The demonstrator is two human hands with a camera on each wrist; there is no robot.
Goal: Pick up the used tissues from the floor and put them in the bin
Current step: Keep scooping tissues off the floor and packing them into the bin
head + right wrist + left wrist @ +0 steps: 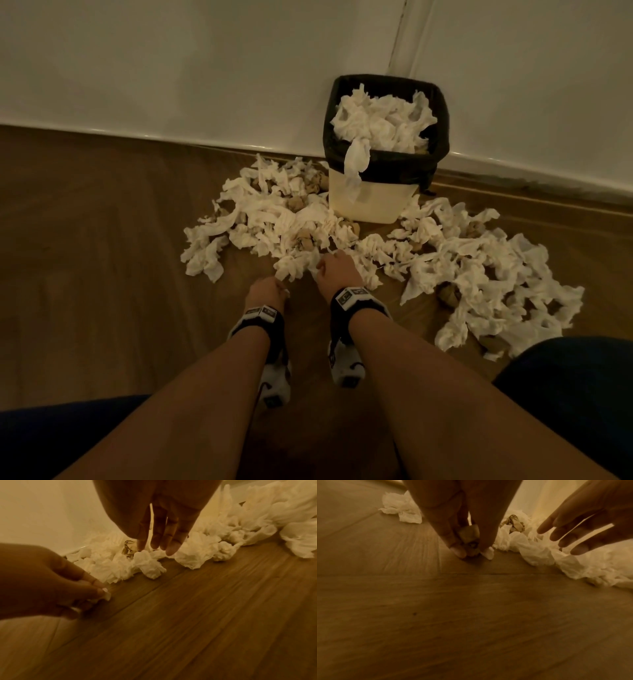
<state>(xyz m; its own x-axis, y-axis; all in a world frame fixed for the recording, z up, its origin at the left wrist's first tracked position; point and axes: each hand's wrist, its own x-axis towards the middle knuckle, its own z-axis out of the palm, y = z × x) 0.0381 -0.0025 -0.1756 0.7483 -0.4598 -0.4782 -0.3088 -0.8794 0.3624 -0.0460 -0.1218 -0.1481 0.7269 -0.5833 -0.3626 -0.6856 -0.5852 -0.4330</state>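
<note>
Crumpled white tissues lie in two heaps on the wooden floor, one left of the bin [274, 212] and one to its right [479, 274]. The cream bin [370, 202] with a black liner stands against the wall, heaped with tissues [383, 120]; one hangs over its front rim. My left hand [282, 289] pinches a small crumpled tissue scrap [470, 534] down at the floor, thumb and fingertip [458, 551] either side. My right hand [159, 547] hovers with straight fingers just over a tissue wad [145, 562] at the heap's near edge and holds nothing.
A white wall and skirting [171, 137] run behind the bin. Brownish paper balls [305, 240] are mixed into the heaps. My dark-clad knees [565, 377] frame the lower corners. Bare wooden floor [102, 274] stretches to the left.
</note>
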